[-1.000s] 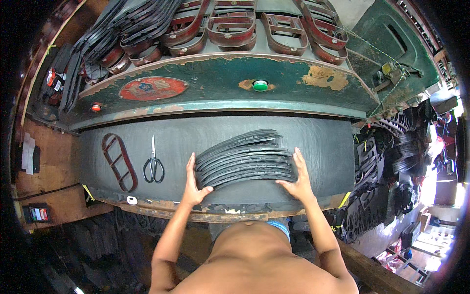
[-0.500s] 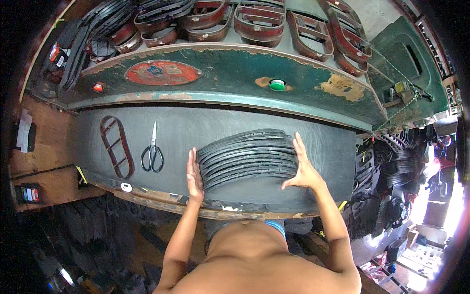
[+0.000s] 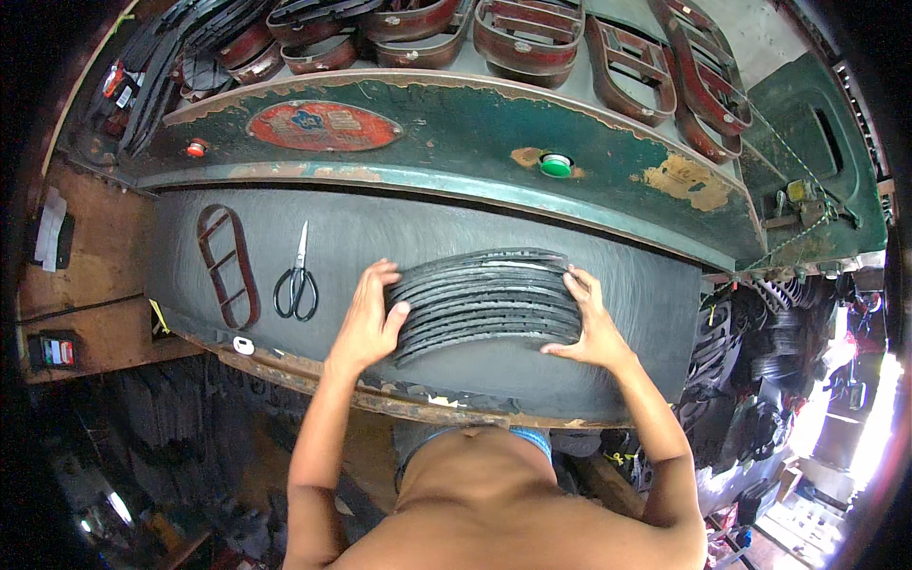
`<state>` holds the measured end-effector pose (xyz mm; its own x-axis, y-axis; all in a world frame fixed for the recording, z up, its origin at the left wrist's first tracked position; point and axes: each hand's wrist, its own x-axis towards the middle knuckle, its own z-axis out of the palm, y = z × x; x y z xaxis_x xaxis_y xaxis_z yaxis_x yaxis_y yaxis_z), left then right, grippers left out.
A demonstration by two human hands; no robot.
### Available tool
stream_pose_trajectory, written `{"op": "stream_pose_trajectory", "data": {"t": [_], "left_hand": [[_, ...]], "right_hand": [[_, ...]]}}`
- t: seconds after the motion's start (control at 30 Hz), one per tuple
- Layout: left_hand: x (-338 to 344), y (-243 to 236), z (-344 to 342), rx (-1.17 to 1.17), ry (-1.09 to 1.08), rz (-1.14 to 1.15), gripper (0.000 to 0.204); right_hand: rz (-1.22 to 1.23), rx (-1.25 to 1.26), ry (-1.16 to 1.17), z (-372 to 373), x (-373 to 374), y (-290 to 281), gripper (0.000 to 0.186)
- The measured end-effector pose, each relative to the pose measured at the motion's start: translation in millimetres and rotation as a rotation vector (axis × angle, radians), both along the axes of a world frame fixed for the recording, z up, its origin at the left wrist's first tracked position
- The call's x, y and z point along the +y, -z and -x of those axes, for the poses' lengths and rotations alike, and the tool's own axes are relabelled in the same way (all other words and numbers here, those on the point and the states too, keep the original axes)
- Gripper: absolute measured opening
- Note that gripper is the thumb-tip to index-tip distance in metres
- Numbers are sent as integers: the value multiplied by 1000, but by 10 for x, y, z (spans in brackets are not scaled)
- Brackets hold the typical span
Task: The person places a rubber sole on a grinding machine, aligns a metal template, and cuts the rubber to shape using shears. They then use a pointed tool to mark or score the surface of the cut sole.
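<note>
A stack of curved black strips lies on the dark grey bench surface, held at both ends. My left hand grips the left end, fingers curled at its upper side and thumb against it. My right hand grips the right end, fingertips at the upper corner and thumb at the lower edge. To the left lie black-handled scissors and a reddish-brown oval cutting die with crossbars.
A green machine housing with red and green buttons spans the back, with stacked dies and black sheets above. A wooden side surface is at left. Dark cut pieces hang at right. A small white object lies on the front edge.
The strips are squeezed into a more even stack. My left fingers have curled over its end, and my right fingers have bent inward onto it. The camera view has shifted slightly.
</note>
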<state>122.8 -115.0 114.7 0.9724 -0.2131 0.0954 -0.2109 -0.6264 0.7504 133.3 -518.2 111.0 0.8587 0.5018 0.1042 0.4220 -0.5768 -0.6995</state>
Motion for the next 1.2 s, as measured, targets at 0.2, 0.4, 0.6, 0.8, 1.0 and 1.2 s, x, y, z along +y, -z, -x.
{"op": "stream_pose_trajectory", "data": {"t": [0.2,0.4,0.6,0.8,1.0,1.2], "left_hand": [[-585,-440,-283,-7,492,-412,133],[-784,-404,-211,-13,420,-668,129],[-767,-301,-277,-63,406,-535,119],[-710,-702,-25,-29,388,-522,118],[-521,-914,291,-49,389,-590,121],[-482,-419,337,-2,310,-622,123]], "right_hand": [[-1,-28,99,86,66,5,115],[-76,30,256,143,133,30,115],[-111,-81,221,102,149,36,104],[-124,-221,204,340,250,-263,101],[-147,-189,150,547,272,-339,107],[-123,-66,166,410,491,12,110]]}}
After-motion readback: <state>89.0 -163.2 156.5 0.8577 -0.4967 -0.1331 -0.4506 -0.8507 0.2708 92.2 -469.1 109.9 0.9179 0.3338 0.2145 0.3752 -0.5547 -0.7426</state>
